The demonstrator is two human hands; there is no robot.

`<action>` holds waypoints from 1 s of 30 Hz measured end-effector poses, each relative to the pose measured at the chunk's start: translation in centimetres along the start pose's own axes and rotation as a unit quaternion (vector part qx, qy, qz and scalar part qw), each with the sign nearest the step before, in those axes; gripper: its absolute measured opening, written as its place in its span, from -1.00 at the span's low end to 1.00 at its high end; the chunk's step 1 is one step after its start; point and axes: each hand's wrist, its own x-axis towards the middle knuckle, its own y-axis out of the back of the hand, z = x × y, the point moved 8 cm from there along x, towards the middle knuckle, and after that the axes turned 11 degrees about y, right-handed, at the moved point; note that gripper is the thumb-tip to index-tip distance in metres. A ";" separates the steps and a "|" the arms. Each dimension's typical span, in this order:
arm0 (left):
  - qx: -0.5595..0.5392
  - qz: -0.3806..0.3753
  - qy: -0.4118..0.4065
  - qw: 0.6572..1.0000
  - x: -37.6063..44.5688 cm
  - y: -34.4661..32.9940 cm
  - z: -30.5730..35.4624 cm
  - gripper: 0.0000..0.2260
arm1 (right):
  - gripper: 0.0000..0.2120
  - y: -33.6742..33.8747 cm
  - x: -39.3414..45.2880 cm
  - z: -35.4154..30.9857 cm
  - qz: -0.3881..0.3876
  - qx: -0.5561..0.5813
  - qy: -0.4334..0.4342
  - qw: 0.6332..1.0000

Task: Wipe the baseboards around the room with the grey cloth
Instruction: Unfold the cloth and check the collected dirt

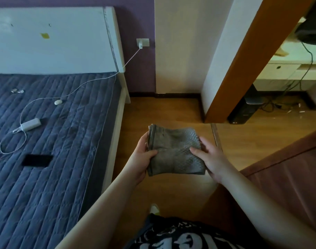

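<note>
Two hands, one grey cloth

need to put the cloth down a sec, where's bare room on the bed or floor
Free: the quilt in front of the black phone, and the floor strip between the bed frame and the door frame. Crowded: the quilt near the headboard, with the charger and white cable.

Grey cloth — waffle-textured; blue quilted bedspread; purple wall; dark baseboard.
</note>
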 end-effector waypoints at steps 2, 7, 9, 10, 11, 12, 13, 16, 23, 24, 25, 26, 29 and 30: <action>0.022 0.005 0.002 1.000 2.0 0.8 1.5 -0.43 | -0.31 -0.7 2.5 -0.2 0.001 -0.024 0.002 1.000; 0.056 0.015 0.024 0.998 6.5 1.5 3.8 -0.39 | -0.32 -0.1 6.7 -0.3 0.021 -0.013 -0.017 1.000; 0.064 0.022 0.020 0.997 8.4 1.4 4.7 -0.39 | -0.32 0.6 8.3 -0.4 0.024 -0.014 -0.022 0.999; 0.070 0.025 0.019 0.997 9.4 1.3 5.1 -0.38 | -0.36 1.1 9.3 -0.3 0.024 -0.013 -0.026 0.999; 0.076 0.028 0.019 0.997 10.4 1.1 5.5 -0.37 | -0.39 1.6 10.3 -0.1 0.024 -0.008 -0.030 0.999; 0.083 0.029 0.021 0.996 11.4 0.8 5.9 -0.36 | -0.41 2.1 11.3 0.0 0.025 -0.004 -0.034 0.999; 0.088 0.030 0.022 0.995 12.5 0.4 6.3 -0.35 | -0.40 2.7 12.3 0.2 0.028 -0.003 -0.038 0.999; 0.086 0.028 0.025 0.996 16.2 -0.6 7.6 -0.32 | -0.34 4.6 15.7 0.3 0.029 0.002 -0.039 0.999; 0.252 0.061 0.036 0.965 25.9 -5.7 12.1 -0.62 | -0.37 10.5 25.6 -0.7 0.006 0.019 -0.051 0.999; 0.286 0.065 0.030 0.956 27.1 -6.7 13.1 -0.62 | -0.39 11.6 26.9 -1.1 0.004 0.011 -0.055 0.998; 0.318 0.064 0.021 0.946 28.3 -7.7 14.1 -0.60 | -0.40 12.6 28.3 -1.7 -0.001 0.003 -0.059 0.998; 0.335 0.059 0.011 0.940 29.5 -8.8 15.1 -0.58 | -0.40 13.6 29.7 -2.3 -0.006 -0.005 -0.059 0.998; 0.363 0.037 0.003 0.931 32.4 -11.5 17.1 -0.51 | -0.37 16.4 33.6 -4.1 -0.022 -0.041 -0.044 0.998; 0.381 0.031 0.002 0.924 33.2 -12.1 17.5 -0.47 | -0.35 17.1 34.6 -4.5 -0.025 -0.043 -0.038 0.998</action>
